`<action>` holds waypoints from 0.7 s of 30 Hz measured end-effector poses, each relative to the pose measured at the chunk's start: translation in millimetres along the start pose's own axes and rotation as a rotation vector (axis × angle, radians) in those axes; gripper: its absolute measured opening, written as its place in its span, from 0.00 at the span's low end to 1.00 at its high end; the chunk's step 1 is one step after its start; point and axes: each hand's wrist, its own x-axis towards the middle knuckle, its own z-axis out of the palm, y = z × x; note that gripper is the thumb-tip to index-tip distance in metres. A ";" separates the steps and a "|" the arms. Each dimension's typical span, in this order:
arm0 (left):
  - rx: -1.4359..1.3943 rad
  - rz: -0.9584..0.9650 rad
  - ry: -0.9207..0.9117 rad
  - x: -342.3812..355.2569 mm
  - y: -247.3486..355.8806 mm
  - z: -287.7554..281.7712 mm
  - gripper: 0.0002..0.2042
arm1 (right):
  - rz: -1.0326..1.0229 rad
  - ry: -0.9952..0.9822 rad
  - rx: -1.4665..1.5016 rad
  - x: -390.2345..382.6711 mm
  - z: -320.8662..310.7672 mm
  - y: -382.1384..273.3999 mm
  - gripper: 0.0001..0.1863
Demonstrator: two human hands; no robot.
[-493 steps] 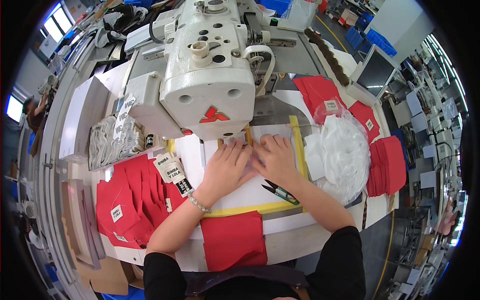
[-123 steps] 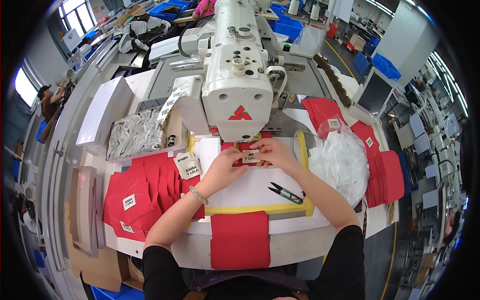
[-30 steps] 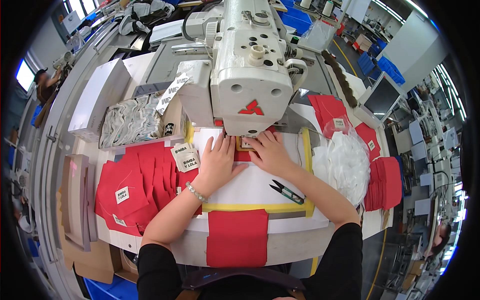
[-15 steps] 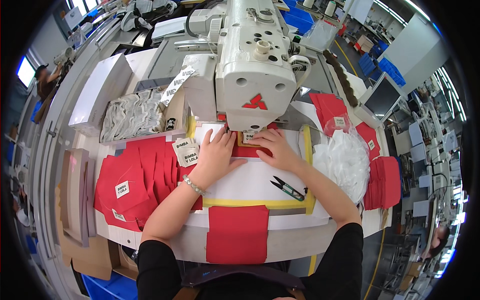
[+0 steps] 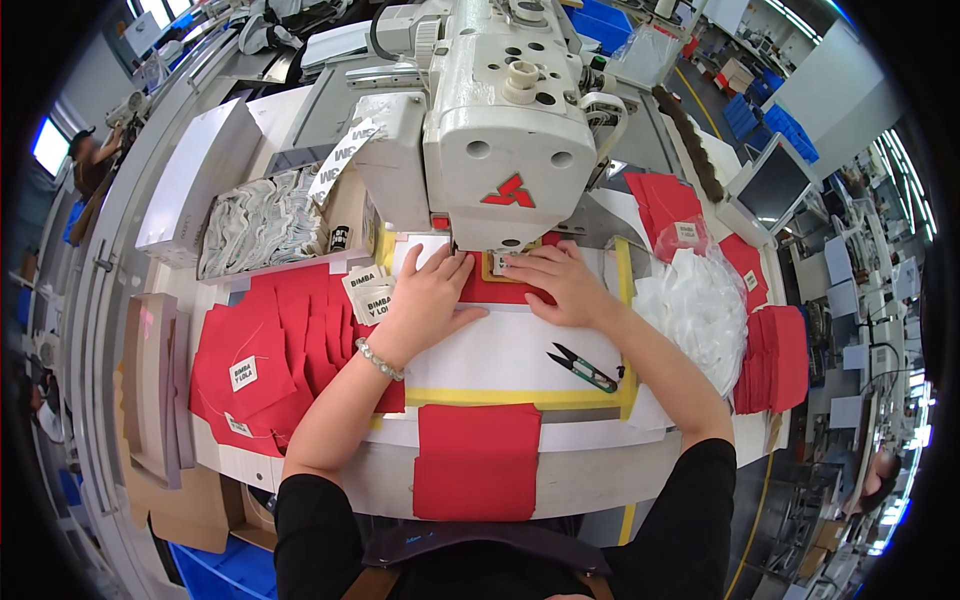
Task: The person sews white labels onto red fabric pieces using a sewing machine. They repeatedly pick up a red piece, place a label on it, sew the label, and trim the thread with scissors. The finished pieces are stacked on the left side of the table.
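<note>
Under the head of a white sewing machine lies a red fabric piece. On it sits a small tan frame around a white label. My left hand rests flat at the left of the fabric, fingers spread, holding nothing. My right hand lies with fingers stretched over the right side of the frame and label, partly hiding them, thumb apart. Dark thread snips lie on the white work surface, near my right forearm.
To the left are a red fabric pile, loose white labels and a box of crumpled white strips. Another red stack lies at the front edge. Right of my forearm are white plastic bags, a red stack and a small monitor.
The view has shifted slightly. My right hand's fingers have slid a little to the right over the label. My left hand stays in nearly the same place.
</note>
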 end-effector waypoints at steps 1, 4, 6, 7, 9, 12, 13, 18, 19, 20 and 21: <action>-0.004 -0.002 0.000 0.1 0.2 -0.1 0.34 | -0.008 0.002 -0.004 0.8 -0.1 0.4 0.26; -0.015 -0.005 0.003 1.1 0.7 -1.6 0.34 | -0.033 0.010 -0.014 2.9 -0.7 1.3 0.25; -0.020 -0.005 0.006 2.2 1.4 -2.2 0.34 | -0.048 0.019 -0.013 3.6 -0.7 2.2 0.24; -0.021 -0.008 0.003 2.8 2.2 -2.5 0.33 | -0.049 0.018 -0.010 3.5 -0.8 2.8 0.24; -0.022 -0.014 -0.002 3.6 3.6 -2.8 0.33 | -0.051 0.016 -0.002 3.4 -0.5 3.8 0.25; 0.007 -0.015 0.008 4.3 5.3 -1.8 0.33 | -0.046 0.013 0.007 4.7 0.2 3.4 0.25; 0.003 -0.013 0.019 4.7 5.8 -1.2 0.33 | -0.042 0.013 0.009 4.9 0.2 3.3 0.25; -0.016 -0.013 0.027 5.8 6.8 -1.8 0.33 | -0.039 0.006 0.010 4.7 1.7 3.1 0.25; -0.011 -0.010 0.028 6.2 6.5 -2.4 0.33 | -0.037 0.010 0.015 5.1 1.9 3.1 0.25; -0.007 -0.007 0.028 6.6 6.4 -2.9 0.33 | -0.037 0.014 0.020 5.4 1.8 2.9 0.25; -0.006 -0.004 0.030 6.7 6.9 -2.7 0.33 | -0.034 0.014 0.025 4.9 1.4 2.6 0.24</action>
